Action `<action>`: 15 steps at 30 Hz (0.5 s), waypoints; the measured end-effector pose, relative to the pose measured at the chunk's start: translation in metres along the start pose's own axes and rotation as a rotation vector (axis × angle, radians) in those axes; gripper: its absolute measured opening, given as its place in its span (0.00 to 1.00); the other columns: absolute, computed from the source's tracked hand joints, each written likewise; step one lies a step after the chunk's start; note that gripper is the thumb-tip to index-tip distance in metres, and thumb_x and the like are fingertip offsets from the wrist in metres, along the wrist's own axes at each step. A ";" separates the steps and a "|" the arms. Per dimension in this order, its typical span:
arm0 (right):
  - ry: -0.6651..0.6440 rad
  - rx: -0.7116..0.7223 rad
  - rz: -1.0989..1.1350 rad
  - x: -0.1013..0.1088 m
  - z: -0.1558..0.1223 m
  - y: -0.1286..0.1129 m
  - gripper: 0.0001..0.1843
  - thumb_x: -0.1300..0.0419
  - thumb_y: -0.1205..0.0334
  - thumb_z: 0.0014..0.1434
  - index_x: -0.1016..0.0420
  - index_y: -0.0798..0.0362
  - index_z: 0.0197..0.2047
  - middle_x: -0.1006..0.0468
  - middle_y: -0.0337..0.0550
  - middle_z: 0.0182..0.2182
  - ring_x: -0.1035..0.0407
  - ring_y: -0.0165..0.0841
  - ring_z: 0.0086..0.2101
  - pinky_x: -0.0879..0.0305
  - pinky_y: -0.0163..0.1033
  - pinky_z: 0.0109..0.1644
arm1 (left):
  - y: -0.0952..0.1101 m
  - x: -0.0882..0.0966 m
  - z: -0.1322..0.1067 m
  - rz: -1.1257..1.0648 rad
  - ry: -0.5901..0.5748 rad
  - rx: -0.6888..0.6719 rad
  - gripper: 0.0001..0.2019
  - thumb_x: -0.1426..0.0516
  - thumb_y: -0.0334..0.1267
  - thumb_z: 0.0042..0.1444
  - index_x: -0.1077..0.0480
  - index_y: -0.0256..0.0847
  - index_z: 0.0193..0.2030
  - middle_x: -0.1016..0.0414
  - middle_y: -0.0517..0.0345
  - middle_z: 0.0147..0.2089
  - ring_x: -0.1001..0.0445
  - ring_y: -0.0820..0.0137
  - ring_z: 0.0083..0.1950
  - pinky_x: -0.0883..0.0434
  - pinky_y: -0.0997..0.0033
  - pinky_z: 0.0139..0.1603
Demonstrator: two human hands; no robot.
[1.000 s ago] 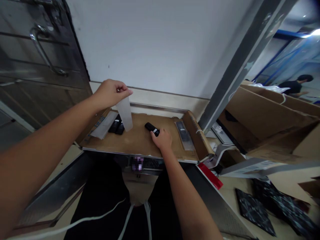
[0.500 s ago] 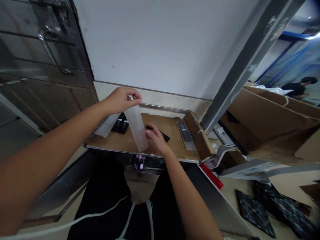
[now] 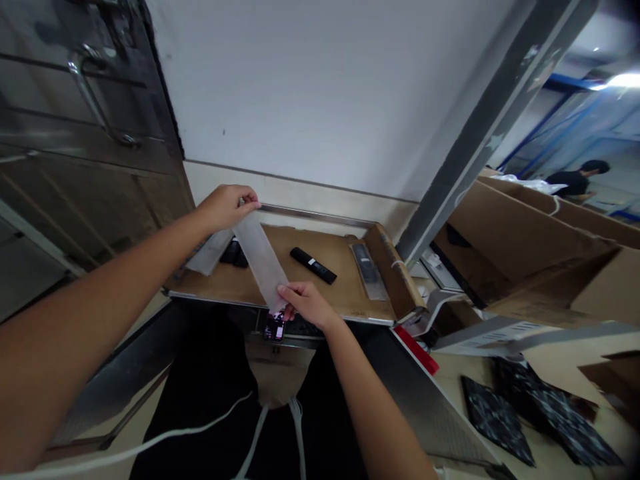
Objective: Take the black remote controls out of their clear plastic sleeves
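Note:
A long, translucent plastic sleeve (image 3: 261, 259) stretches slantwise between my hands. My left hand (image 3: 231, 205) pinches its upper end; my right hand (image 3: 306, 301) grips the lower end near the table's front edge. A black remote control (image 3: 313, 265) with a small white label lies on the cardboard just beyond my right hand. Further right, another dark remote rests inside a clear sleeve (image 3: 369, 270). Below my left wrist are more black remotes (image 3: 234, 253), partly hidden by the held sleeve, beside a stack of empty-looking sleeves (image 3: 209, 255).
Cardboard (image 3: 345, 303) with a raised right side lines the small table against the wall. A lit phone (image 3: 274, 327) sits below the front edge. Large cardboard boxes (image 3: 540, 233) stand to the right, with a person (image 3: 575, 181) beyond. A metal door (image 3: 90, 160) is at left.
My right hand has moved from beside the remote down to the sleeve's lower end and taken hold. My left hand has shifted slightly left, tilting the sleeve. The remote now lies uncovered.

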State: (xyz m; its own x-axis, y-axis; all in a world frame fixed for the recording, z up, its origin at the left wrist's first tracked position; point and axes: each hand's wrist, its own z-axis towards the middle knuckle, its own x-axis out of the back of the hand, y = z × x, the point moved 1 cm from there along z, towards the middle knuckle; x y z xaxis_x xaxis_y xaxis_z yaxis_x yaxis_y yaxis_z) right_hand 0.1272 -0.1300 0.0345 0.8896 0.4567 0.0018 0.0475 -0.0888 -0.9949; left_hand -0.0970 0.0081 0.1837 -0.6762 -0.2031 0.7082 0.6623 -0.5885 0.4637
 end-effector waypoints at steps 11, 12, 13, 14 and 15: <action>0.168 -0.151 0.258 -0.022 0.016 -0.004 0.18 0.36 0.46 0.57 0.29 0.54 0.31 0.21 0.40 0.24 0.32 0.26 0.17 0.37 0.31 0.21 | -0.016 0.003 -0.044 -0.123 0.542 0.188 0.14 0.46 0.47 0.61 0.27 0.41 0.32 0.29 0.59 0.27 0.34 0.70 0.29 0.38 0.70 0.33; 0.176 -0.163 0.269 -0.029 0.028 -0.007 0.15 0.38 0.50 0.59 0.29 0.54 0.31 0.21 0.39 0.23 0.32 0.26 0.17 0.37 0.31 0.21 | -0.014 0.003 -0.062 -0.151 0.602 0.206 0.14 0.47 0.47 0.62 0.28 0.41 0.31 0.31 0.59 0.27 0.34 0.70 0.29 0.37 0.70 0.33; 0.191 -0.168 0.286 -0.038 0.041 -0.010 0.13 0.40 0.53 0.62 0.29 0.53 0.31 0.22 0.38 0.23 0.32 0.25 0.17 0.37 0.30 0.21 | -0.012 0.001 -0.084 -0.175 0.613 0.233 0.14 0.48 0.46 0.63 0.29 0.42 0.31 0.32 0.60 0.26 0.35 0.70 0.29 0.37 0.70 0.32; 0.208 -0.174 0.305 -0.048 0.056 -0.014 0.12 0.43 0.57 0.64 0.29 0.53 0.30 0.23 0.37 0.22 0.33 0.25 0.16 0.38 0.30 0.20 | -0.008 -0.001 -0.109 -0.210 0.615 0.272 0.15 0.49 0.46 0.64 0.30 0.42 0.30 0.34 0.61 0.25 0.36 0.71 0.27 0.38 0.70 0.30; 0.220 -0.175 0.323 -0.058 0.072 -0.017 0.12 0.45 0.60 0.65 0.30 0.53 0.30 0.23 0.36 0.22 0.34 0.24 0.16 0.39 0.29 0.19 | -0.003 -0.005 -0.137 -0.238 0.625 0.303 0.16 0.50 0.46 0.64 0.31 0.42 0.29 0.36 0.62 0.23 0.38 0.72 0.25 0.39 0.70 0.28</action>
State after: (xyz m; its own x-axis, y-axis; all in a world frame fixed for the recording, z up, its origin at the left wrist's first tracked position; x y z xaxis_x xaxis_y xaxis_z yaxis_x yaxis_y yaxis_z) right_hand 0.0418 -0.0911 0.0446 0.9462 0.1830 -0.2669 -0.1898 -0.3542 -0.9157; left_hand -0.1400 -0.0965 0.1061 -0.8108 -0.5583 0.1756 0.4732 -0.4487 0.7581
